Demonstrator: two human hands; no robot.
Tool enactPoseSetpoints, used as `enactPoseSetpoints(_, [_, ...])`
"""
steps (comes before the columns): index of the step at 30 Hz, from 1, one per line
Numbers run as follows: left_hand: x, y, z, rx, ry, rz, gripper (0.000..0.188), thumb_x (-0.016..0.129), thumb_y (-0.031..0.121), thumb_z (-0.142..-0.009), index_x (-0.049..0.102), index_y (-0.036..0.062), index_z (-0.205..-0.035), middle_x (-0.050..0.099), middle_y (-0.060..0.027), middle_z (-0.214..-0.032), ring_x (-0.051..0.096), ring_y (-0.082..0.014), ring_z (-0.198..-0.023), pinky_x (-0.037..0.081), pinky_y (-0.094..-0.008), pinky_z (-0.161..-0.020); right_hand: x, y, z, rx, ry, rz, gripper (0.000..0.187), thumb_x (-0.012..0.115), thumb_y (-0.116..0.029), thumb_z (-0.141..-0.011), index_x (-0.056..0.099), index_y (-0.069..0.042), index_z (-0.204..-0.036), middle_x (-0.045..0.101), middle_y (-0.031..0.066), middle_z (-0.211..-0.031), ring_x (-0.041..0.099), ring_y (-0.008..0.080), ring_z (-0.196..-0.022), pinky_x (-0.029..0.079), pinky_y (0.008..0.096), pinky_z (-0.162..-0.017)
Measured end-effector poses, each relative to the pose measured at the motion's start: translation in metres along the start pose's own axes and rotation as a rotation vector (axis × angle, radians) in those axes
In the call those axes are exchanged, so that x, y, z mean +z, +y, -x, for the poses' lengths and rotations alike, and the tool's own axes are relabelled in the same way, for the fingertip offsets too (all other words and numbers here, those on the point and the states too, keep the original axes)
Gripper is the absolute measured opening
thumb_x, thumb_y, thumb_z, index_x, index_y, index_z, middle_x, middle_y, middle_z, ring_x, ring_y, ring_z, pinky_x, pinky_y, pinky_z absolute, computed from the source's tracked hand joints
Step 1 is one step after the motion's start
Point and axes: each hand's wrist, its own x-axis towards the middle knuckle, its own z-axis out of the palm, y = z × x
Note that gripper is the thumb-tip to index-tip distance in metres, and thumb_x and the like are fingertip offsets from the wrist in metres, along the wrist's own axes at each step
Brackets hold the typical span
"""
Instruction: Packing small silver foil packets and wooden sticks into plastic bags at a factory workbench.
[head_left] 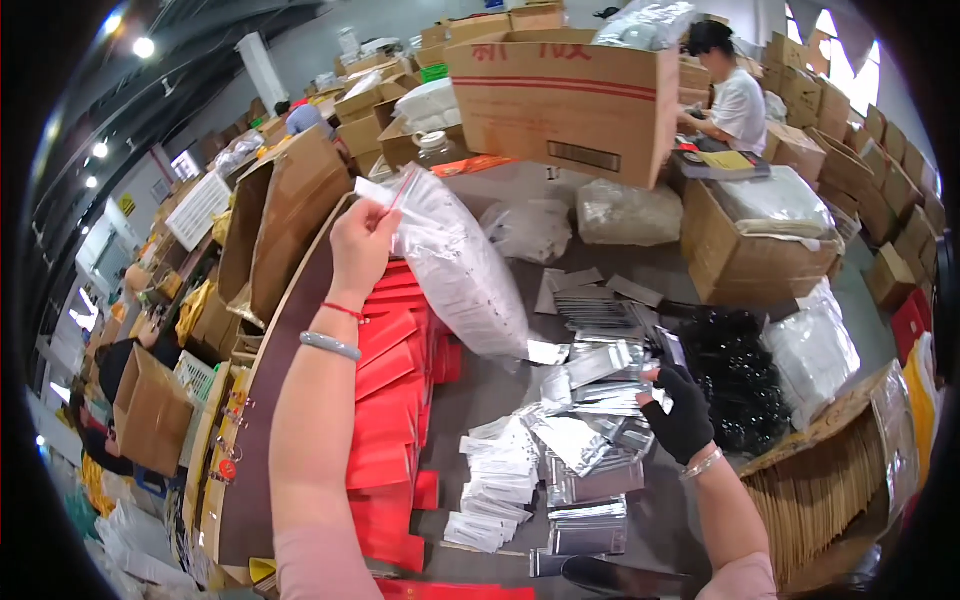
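My left hand (365, 240) pinches the upper corner of a transparent zip bag (460, 265) stuffed with white contents. The bag leans to the right over the table, and its lower end reaches the silver packets. My right hand (680, 412), in a black fingerless glove, has its thumb and finger closed on the edge of some flat silver packets (605, 365); how many it grips is hidden. More silver packets (595, 480) lie in overlapping stacks nearer to me. To their left is a spread of small white packets (495, 470). Red envelopes (385, 420) overlap in a long row beneath my left forearm.
A pile of black glossy packets (735, 375) lies right of my glove. An open carton (820, 510) of brown sheets stands at the lower right. Across the table are a large carton (560, 105) and filled plastic bags (630, 212). A person (735, 95) works beyond, at the right.
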Motion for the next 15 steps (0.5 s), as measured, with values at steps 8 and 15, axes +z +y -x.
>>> enactPoseSetpoints(8, [0.055, 0.123, -0.037, 0.320, -0.119, -0.004, 0.012, 0.071, 0.009, -0.084, 0.061, 0.0036, -0.079, 0.060, 0.0017, -0.067, 0.055, -0.0050, -0.062, 0.045, -0.0232, -0.056, -0.057, -0.015, 0.020, 0.044, 0.148, -0.065, 0.028, 0.072, -0.006, -0.076, 0.065, -0.005, -0.102, 0.062, 0.0097, -0.095, 0.064, 0.0226, -0.086, 0.050, 0.0310, -0.075])
enactPoseSetpoints(15, [0.090, 0.193, -0.052, 0.246, -0.399, 0.077, 0.010, 0.067, 0.008, -0.088, 0.061, 0.0044, -0.081, 0.057, 0.0045, -0.068, 0.051, -0.0044, -0.060, 0.042, -0.0209, -0.055, -0.103, -0.008, 0.094, 0.169, 0.139, -0.160, 0.025, 0.073, -0.009, -0.077, 0.065, -0.005, -0.101, 0.064, 0.0088, -0.095, 0.063, 0.0233, -0.087, 0.049, 0.0308, -0.076])
